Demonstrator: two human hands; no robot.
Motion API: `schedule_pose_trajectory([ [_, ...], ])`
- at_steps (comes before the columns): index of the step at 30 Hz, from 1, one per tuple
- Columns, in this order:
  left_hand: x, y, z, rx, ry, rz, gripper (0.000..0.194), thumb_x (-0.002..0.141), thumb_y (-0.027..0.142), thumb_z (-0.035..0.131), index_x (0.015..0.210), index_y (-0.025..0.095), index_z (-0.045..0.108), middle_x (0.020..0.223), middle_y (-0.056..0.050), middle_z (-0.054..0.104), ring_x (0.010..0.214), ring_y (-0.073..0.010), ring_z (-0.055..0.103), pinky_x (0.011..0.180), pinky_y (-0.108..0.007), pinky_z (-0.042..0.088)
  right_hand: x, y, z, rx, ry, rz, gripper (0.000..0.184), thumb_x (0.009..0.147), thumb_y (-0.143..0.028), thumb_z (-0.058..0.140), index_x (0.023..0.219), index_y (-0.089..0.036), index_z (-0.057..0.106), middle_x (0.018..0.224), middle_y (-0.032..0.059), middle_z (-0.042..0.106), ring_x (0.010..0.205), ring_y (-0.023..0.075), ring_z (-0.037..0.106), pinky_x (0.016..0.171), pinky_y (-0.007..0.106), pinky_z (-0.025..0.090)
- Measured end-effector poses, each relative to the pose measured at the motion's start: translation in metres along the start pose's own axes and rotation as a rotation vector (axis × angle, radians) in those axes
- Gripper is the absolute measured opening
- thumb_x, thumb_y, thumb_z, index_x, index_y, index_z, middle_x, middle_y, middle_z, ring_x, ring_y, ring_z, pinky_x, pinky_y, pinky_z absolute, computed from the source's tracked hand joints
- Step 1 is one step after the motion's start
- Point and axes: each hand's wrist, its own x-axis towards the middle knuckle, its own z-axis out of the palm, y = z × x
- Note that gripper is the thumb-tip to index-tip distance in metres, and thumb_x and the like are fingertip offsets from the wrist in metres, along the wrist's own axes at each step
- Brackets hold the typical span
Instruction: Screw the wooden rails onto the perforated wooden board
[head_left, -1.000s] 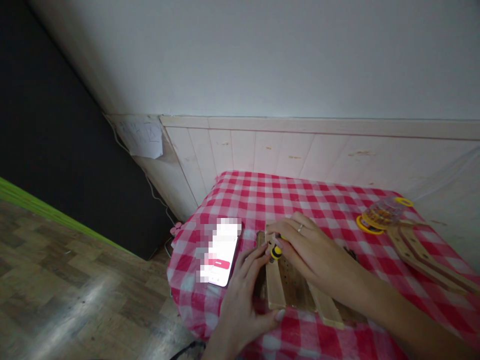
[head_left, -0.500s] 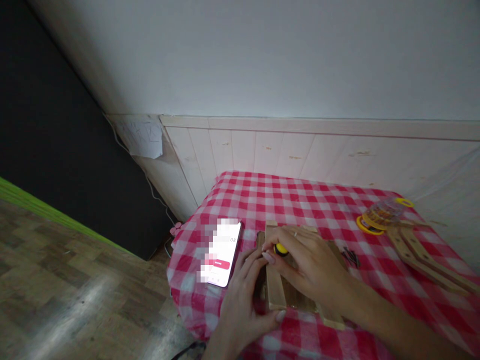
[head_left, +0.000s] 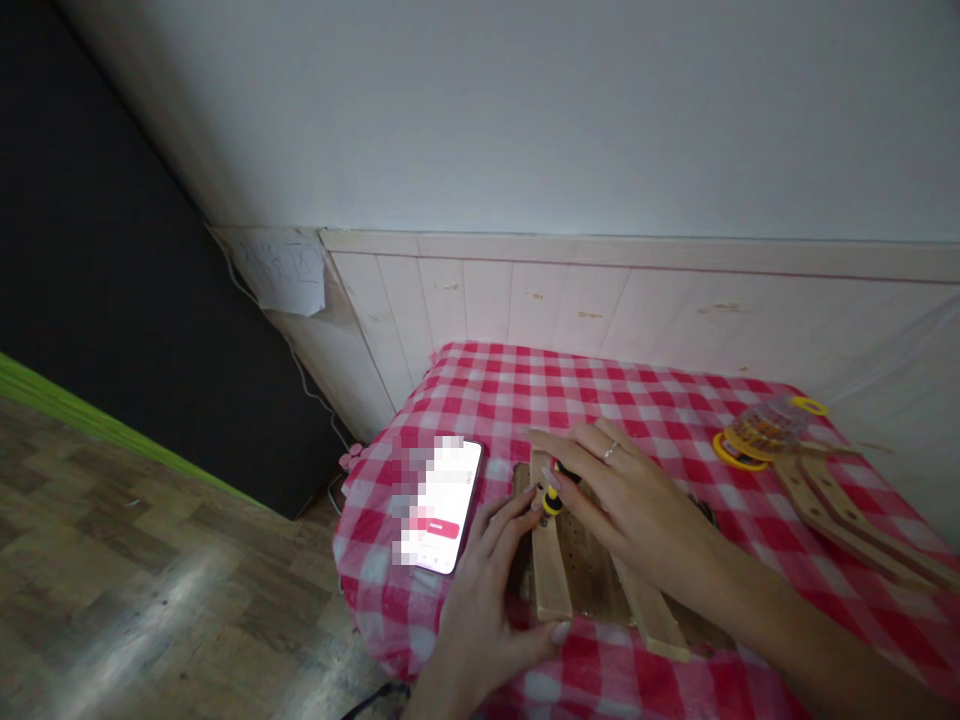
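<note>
Left of the slatted wooden board (head_left: 589,570) lay a phone (head_left: 442,505). At the board's upper left slat, our left hand (head_left: 480,600) was half closed, with fingertips close to a yellow-and-black screwdriver (head_left: 553,503). Our right hand (head_left: 637,500) curved over this tool, partly open; we could not tell which hand gripped it. Right of the board stood a yellow-rimmed container (head_left: 765,430).

Right hand (head_left: 634,505), thin silver ring (head_left: 611,451) on one finger, left hand (head_left: 480,600), long pale fingernails (head_left: 561,632), bare forearms (head_left: 780,630)
</note>
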Motion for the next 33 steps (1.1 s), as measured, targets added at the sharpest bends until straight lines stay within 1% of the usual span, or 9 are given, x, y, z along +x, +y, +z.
schedule_pose_trajectory([
  [3, 0.0, -0.001, 0.001, 0.008, 0.019, 0.014, 0.074, 0.088, 0.075, 0.056, 0.148, 0.032, 0.041, 0.156, -0.01, 0.045, 0.142, -0.0355, 0.042, 0.113, -0.059, 0.041, 0.001, -0.003, -0.004, 0.049, -0.048, -0.074, 0.038, 0.103, -0.016, 0.037, 0.132, -0.02, 0.061, 0.104, 0.0103, 0.07, 0.096, 0.0235, 0.066, 0.08, 0.037, 0.06],
  [8, 0.0, 0.0, 0.003, 0.009, 0.04, 0.017, 0.074, 0.089, 0.074, 0.055, 0.148, 0.03, 0.042, 0.153, -0.011, 0.048, 0.142, -0.0362, 0.042, 0.112, -0.059, 0.042, -0.001, -0.009, -0.007, 0.202, -0.053, -0.041, 0.03, 0.1, -0.014, 0.042, 0.118, -0.022, 0.064, 0.115, 0.0091, 0.07, 0.101, 0.0205, 0.069, 0.084, 0.035, 0.061],
  [11, -0.002, -0.001, 0.003, 0.015, 0.037, 0.019, 0.077, 0.088, 0.074, 0.056, 0.149, 0.029, 0.042, 0.154, -0.012, 0.047, 0.142, -0.0369, 0.042, 0.112, -0.058, 0.043, -0.001, -0.012, -0.003, 0.284, 0.005, -0.004, 0.018, 0.102, -0.024, 0.047, 0.105, -0.021, 0.064, 0.106, 0.0081, 0.072, 0.099, 0.0205, 0.07, 0.084, 0.035, 0.06],
  [14, -0.003, -0.003, 0.003, 0.016, 0.032, 0.005, 0.077, 0.088, 0.074, 0.057, 0.149, 0.029, 0.042, 0.154, -0.012, 0.047, 0.142, -0.0369, 0.042, 0.112, -0.058, 0.043, -0.001, -0.012, 0.004, 0.305, 0.033, 0.047, 0.018, 0.103, -0.027, 0.047, 0.093, -0.022, 0.061, 0.092, 0.0053, 0.073, 0.086, 0.0188, 0.071, 0.077, 0.032, 0.059],
  [16, -0.002, -0.002, 0.002, 0.01, 0.035, 0.0, 0.076, 0.088, 0.073, 0.058, 0.148, 0.029, 0.042, 0.153, -0.012, 0.048, 0.142, -0.0368, 0.042, 0.112, -0.059, 0.043, -0.001, -0.011, 0.008, 0.285, 0.025, 0.076, 0.017, 0.102, -0.021, 0.044, 0.096, -0.022, 0.06, 0.09, 0.005, 0.074, 0.082, 0.0181, 0.071, 0.074, 0.031, 0.058],
  [19, 0.0, 0.0, 0.001, -0.009, 0.023, 0.003, 0.075, 0.088, 0.073, 0.058, 0.147, 0.029, 0.044, 0.154, -0.011, 0.047, 0.142, -0.0368, 0.042, 0.112, -0.06, 0.042, -0.001, -0.007, 0.011, 0.147, 0.024, 0.096, 0.019, 0.101, -0.017, 0.043, 0.11, -0.018, 0.059, 0.098, 0.0099, 0.074, 0.086, 0.022, 0.071, 0.073, 0.035, 0.058],
  [24, 0.002, 0.004, 0.0, -0.016, 0.001, -0.017, 0.076, 0.088, 0.073, 0.057, 0.147, 0.027, 0.045, 0.156, -0.013, 0.045, 0.143, -0.0363, 0.041, 0.114, -0.06, 0.039, 0.002, -0.001, 0.006, -0.092, 0.062, 0.049, 0.024, 0.103, -0.024, 0.042, 0.102, -0.017, 0.065, 0.091, 0.0113, 0.07, 0.086, 0.0269, 0.066, 0.07, 0.04, 0.056],
  [28, 0.001, 0.003, 0.0, -0.022, -0.011, -0.025, 0.076, 0.089, 0.074, 0.055, 0.147, 0.027, 0.045, 0.157, -0.013, 0.044, 0.144, -0.0372, 0.04, 0.114, -0.061, 0.038, 0.002, -0.003, 0.001, -0.034, 0.049, -0.015, 0.034, 0.105, -0.018, 0.033, 0.1, -0.017, 0.066, 0.089, 0.0094, 0.071, 0.085, 0.0237, 0.067, 0.075, 0.038, 0.057],
  [33, 0.0, 0.001, 0.0, -0.001, 0.009, -0.017, 0.075, 0.089, 0.073, 0.056, 0.148, 0.029, 0.043, 0.155, -0.012, 0.046, 0.143, -0.037, 0.041, 0.113, -0.061, 0.04, -0.003, -0.008, -0.003, 0.204, -0.049, 0.099, 0.03, 0.105, -0.03, 0.04, 0.127, -0.021, 0.059, 0.116, 0.0124, 0.071, 0.106, 0.0245, 0.07, 0.083, 0.039, 0.06],
])
